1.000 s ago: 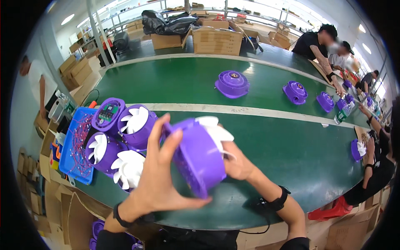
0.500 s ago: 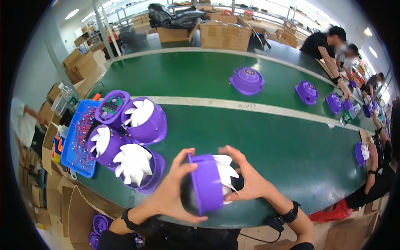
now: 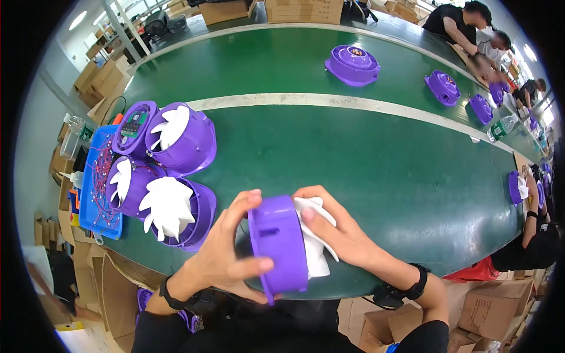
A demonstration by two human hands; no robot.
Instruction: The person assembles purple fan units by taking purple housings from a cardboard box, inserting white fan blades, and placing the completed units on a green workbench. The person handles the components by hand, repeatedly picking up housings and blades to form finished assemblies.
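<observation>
Above the near edge of the green table, my left hand [image 3: 220,257] is closed around a round purple fan housing [image 3: 281,250]. The housing lies on its side, with a small slot showing in its wall. A white fan impeller [image 3: 318,265] juts from its right side, and my right hand [image 3: 341,232] grips the blades with thumb and fingers. How far the impeller sits inside cannot be seen. To the left stand several purple housings [image 3: 187,144] with white impellers [image 3: 169,209], and beside them a purple part with a green circuit board [image 3: 134,125].
A blue tray [image 3: 88,203] of red and dark wires is at the left edge. Purple covers [image 3: 353,66] lie beyond the pale dividing strip [image 3: 329,101]. A plastic bottle [image 3: 502,127] and other workers are at the right. Cardboard boxes [image 3: 491,309] stand below the table.
The view has tilted downward. The held housing has turned, bringing the slot in its wall into sight. My right hand's thumb now lies over the impeller's blades.
</observation>
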